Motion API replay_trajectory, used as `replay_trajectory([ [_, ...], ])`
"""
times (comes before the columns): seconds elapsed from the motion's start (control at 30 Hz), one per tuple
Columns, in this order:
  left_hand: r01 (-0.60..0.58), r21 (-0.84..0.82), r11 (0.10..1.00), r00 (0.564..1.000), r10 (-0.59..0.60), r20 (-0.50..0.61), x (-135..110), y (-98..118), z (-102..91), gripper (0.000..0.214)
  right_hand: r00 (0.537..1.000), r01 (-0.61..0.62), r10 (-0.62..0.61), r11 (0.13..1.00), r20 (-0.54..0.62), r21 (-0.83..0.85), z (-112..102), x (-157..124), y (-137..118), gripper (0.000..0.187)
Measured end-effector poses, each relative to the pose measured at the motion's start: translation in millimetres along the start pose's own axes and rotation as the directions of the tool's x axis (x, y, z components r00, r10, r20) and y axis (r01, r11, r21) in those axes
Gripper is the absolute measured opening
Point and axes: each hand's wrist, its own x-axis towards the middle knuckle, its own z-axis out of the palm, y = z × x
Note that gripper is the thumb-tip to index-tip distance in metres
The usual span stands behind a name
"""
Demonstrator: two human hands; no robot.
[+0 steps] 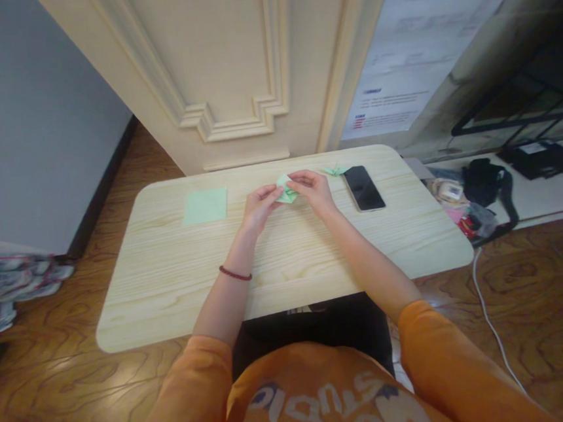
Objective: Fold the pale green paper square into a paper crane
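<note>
**A:** Head view: what are the hands doing?

**B:** Both are pinching the paper (pixel 287 191), a small green piece that is already partly folded. The left hand (pixel 261 207) nips its left edge between thumb and fingertips. The right hand (pixel 315 191) nips the upper right edge with curled fingers.

**A:** Where is the paper relative to them?

**B:** It sits right between the two sets of fingertips, touching both, over the far middle of the table (pixel 169 280). I can't tell whether it rests on the wood or is lifted just off it.

**A:** How would you do this fold well?

**B:** I'd judge it best to lay the paper flat on the table and line up the edges before creasing. One hand should pin it down while the other runs a fingertip along the fold. Creasing it in the air risks a crooked line.

**A:** Is anything nearby in the way?

**B:** No. A flat green sheet (pixel 205 206) lies to the left, apart from the left hand. A small green figure (pixel 336 170) sits just beyond the right hand, with a phone (pixel 364 188) beside it. Neither hand touches any of them.
</note>
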Motion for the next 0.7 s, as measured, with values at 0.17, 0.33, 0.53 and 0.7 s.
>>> replay_trajectory([
  [0.17, -0.005, 0.021, 1.000, 1.000, 0.005, 0.028, 0.3, 1.0, -2.0, 0.049, 1.000, -0.002, 0.002, 1.000, -0.009, 0.027, 0.4, 0.1, 0.3, 0.040],
  [0.33, 0.024, 0.047, 0.999, 0.999, -0.026, 0.030, -1.0, 5.9, -5.3, 0.054, 1.000, -0.023, 0.024, 1.000, -0.021, 0.017, 0.9, -0.6, -1.5, 0.043],
  [0.53, -0.029, 0.184, 0.983, 1.000, 0.031, -0.006, 2.2, 3.8, -10.5, 0.050, 0.999, -0.032, 0.032, 0.999, 0.016, -0.003, 1.8, -2.1, -4.0, 0.042],
  [0.7, -0.136, 0.253, 0.958, 0.986, 0.155, -0.056, 4.1, -0.3, -8.0, 0.042, 0.998, -0.031, 0.034, 0.998, 0.051, -0.050, 2.7, -2.6, -4.0, 0.040],
])
